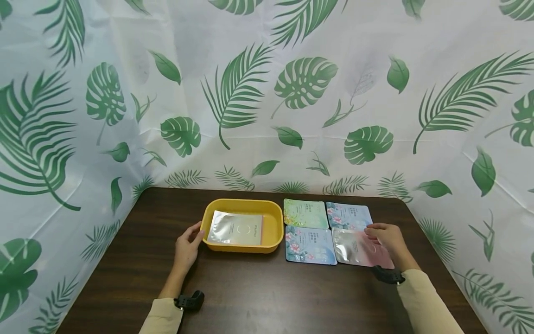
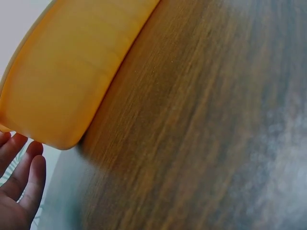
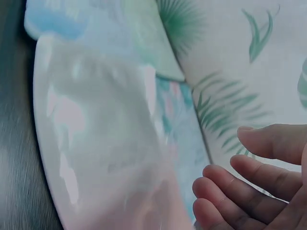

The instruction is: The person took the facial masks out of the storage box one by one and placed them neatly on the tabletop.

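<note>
My left hand (image 1: pixel 186 249) is at the left end of a yellow plastic tray (image 1: pixel 273 227), its fairly straight fingertips (image 2: pixel 36 148) against the outer wall. A silver-and-pale sheet mask packet (image 1: pixel 235 228) lies flat in the tray. On the right, my right hand (image 1: pixel 388 239) hovers over the right side of a silver-and-pink sheet mask packet (image 1: pixel 354 248). In the right wrist view its fingers (image 3: pixel 240 191) are loosely bent, with nothing between them and the thumb. That packet's far edge overlaps a blue floral packet (image 1: pixel 348 215).
Left of these lie a green packet (image 1: pixel 305 213) and, nearer me, another blue floral packet (image 1: pixel 310 245). All rest on a dark wood table (image 1: pixel 258 292). A leaf-patterned white sheet (image 1: pixel 250 153) hangs behind it and at both sides. Each wrist wears a black strap.
</note>
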`<state>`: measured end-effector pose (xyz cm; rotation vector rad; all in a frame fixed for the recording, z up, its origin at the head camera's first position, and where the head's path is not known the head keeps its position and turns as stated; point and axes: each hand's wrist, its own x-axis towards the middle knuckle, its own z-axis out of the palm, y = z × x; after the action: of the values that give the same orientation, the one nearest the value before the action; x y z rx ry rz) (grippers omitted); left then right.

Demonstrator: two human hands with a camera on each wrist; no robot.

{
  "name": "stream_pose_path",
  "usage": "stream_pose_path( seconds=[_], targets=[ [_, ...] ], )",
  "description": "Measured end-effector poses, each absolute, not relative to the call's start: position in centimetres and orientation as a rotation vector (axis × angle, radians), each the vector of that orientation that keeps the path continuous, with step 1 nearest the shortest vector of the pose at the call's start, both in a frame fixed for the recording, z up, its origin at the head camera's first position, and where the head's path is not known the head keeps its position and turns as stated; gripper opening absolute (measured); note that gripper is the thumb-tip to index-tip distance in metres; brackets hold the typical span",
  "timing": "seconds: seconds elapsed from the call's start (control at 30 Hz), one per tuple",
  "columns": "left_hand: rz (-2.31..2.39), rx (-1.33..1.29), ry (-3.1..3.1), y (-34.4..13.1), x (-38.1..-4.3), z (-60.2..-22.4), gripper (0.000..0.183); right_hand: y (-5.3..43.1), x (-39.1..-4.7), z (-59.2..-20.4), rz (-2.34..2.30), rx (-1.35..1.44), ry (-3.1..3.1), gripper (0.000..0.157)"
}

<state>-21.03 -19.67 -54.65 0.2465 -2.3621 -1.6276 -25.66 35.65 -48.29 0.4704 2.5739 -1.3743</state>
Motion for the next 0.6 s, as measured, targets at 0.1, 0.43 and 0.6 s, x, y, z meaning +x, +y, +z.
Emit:
stream_pose_path(
  seconds=[0.1, 0.43, 0.6],
  targets=[
    [-1.633, 0.252, -2.369, -19.7, -21.0, -54.7, 0.041, 34.6, -25.9, -48.0, -1.395, 0.425, 2.563, 0.054],
    [-1.632, 0.255, -2.365, -19.7, -20.8, -54.9, 0.04, 30.6, -27.1, -46.7, -1.453, 0.279, 2.577, 0.049],
    [-1.637, 0.248, -2.355, -19.6, -21.0, -54.8, 0.041, 28.9, -27.7, -45.9, -1.496, 0.188, 2.599, 0.046]
  ],
)
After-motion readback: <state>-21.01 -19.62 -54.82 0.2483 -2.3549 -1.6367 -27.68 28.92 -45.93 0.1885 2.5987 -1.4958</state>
